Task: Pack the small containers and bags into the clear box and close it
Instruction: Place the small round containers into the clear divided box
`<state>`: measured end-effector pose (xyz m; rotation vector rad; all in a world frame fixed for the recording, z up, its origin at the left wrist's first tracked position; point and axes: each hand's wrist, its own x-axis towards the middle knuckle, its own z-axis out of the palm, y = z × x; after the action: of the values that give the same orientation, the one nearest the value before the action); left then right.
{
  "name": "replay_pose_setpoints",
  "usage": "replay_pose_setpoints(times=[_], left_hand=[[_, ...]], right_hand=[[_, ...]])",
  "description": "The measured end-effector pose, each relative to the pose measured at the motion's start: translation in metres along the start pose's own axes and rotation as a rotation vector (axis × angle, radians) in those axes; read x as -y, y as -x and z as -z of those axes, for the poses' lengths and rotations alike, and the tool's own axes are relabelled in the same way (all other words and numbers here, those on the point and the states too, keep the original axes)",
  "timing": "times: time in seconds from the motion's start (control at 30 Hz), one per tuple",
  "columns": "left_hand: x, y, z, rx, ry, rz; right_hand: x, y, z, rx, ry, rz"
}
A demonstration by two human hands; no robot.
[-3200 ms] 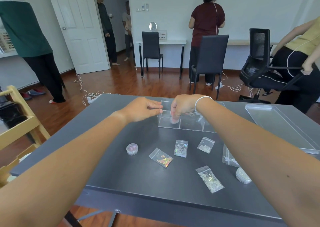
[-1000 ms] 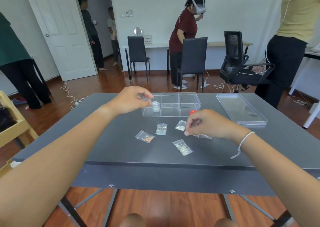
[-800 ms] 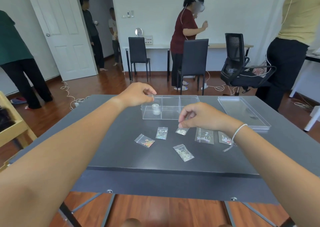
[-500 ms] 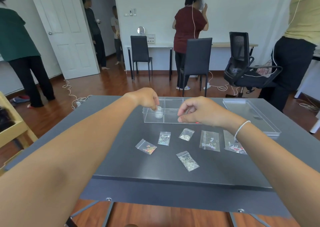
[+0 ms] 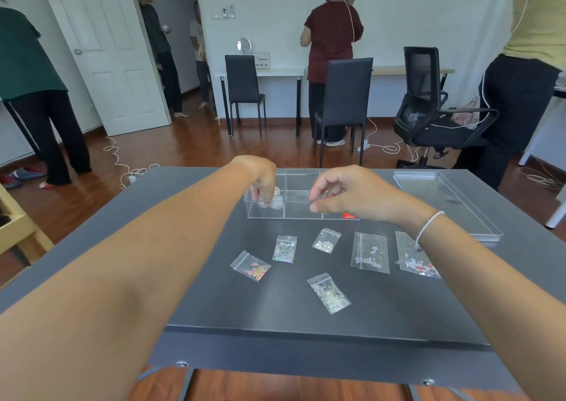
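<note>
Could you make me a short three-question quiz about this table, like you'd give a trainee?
1. How many small bags lie on the table, outside the clear box?
2. True or false: the lid is already on the box.
3. The left hand reaches into which part of the box? A) its left end B) the middle C) its right end

Key:
1. Six.
2. False; it lies apart, on the table to the box's right.
3. A, where small round containers sit.
</note>
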<state>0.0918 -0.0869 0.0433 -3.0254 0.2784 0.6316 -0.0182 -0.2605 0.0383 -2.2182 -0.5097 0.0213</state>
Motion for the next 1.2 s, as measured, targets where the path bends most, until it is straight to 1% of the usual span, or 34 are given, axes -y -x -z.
replay_pose_setpoints(times=[0.23,0.6,0.73,1.0,1.1,1.2], left_hand=[[-0.002,0.000,0.003,0.013,-0.061,0.014],[-0.006,-0.002,0.006,0.086,-0.101,0.037],[-0.008,0.000,0.004,0.085,-0.137,0.048],[-0.006,0.002,0.003,0.069,-0.084,0.007],[0.002,0.002,0.008,0.031,0.004,-0.041],[0.013,0.003,0.013,-0.100,0.115,-0.129]], right_hand=[[0.000,-0.001,0.000,0.004,0.013,-0.001],[0.002,-0.005,-0.001,0.015,0.022,0.023],[0.000,-0.006,-0.002,0.021,0.016,0.027],[-0.003,-0.011,-0.004,0.033,0.009,0.026],[-0.002,-0.018,-0.003,0.020,0.009,0.020],[0.002,-0.027,-0.004,0.005,0.002,0.025]])
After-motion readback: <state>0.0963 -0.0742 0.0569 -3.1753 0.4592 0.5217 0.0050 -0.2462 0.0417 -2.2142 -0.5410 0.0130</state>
